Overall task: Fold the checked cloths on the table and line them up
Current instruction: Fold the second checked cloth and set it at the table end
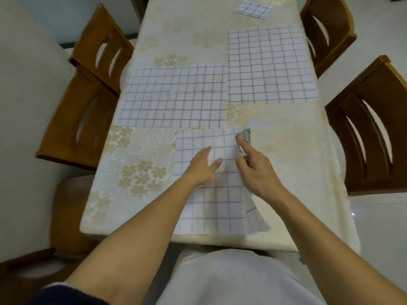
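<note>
**While left palm pins near cloth, right hand lifts its edge**

Where the bench (136,172) meets the person's body, the near cloth (211,208) lies flat w/ its grid upward, its near hem almost at the bench edge. Left hand (203,166) rests flat on its upper half, fingers (207,150) straight & close together, thumb splayed out to the right. Right hand (253,170) is just beside it at the cloth's right border; its fingers (242,143) pinch that border, index stretched fwd, thumb below. That side of the cloth stands up off the bench in a loose fold from far corner to near corner; motion blur hides the exact grip.

Beyond the hands, touching the near cloth's far hem, a middle cloth (176,95) is spread out flat. Another flat cloth (271,64) abuts its right side, set further back. At the far end, well apart, sits a small folded cloth (253,9). Wooden chairs (77,119) flank both long sides of the bench.
</note>
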Action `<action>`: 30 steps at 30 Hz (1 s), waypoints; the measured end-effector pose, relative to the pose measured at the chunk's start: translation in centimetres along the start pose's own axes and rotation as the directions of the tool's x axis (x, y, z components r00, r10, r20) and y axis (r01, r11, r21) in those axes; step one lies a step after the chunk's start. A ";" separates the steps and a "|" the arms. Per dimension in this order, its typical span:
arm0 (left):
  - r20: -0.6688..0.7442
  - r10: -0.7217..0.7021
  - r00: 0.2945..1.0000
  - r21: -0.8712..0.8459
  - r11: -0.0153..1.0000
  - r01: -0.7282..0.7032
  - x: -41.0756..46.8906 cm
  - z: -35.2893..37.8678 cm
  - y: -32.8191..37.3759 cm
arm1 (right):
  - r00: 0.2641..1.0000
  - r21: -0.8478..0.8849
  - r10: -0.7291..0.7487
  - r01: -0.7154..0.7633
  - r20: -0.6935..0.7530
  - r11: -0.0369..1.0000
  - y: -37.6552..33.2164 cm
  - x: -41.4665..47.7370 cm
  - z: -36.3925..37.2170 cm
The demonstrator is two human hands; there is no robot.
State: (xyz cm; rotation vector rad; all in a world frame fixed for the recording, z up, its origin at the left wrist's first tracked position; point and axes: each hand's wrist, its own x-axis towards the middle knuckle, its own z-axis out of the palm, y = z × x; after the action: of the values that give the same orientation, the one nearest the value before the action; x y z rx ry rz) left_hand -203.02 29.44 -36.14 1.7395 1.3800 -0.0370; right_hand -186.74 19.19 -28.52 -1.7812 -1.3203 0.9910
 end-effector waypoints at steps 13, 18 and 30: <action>-0.011 -0.302 0.953 -0.799 0.576 0.173 -5.6 -3.6 -5.8 | 0.913 -0.147 -0.051 0.120 0.404 0.982 -1.9 5.5 14.7; -0.018 -0.444 0.896 -0.805 0.538 0.251 -4.5 -1.9 -7.0 | 0.897 -0.138 -0.128 0.203 0.424 0.969 1.7 4.8 12.8; -0.319 -0.511 0.798 -0.478 0.814 0.330 -3.8 -0.2 -9.7 | 0.940 -0.689 -0.087 0.303 0.330 0.658 12.9 4.3 9.6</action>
State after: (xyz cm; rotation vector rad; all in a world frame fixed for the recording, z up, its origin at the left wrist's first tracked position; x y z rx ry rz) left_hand -212.25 26.55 -39.94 1.0898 1.9403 0.3864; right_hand -188.76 21.15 -44.94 -2.0296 -2.2842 0.6115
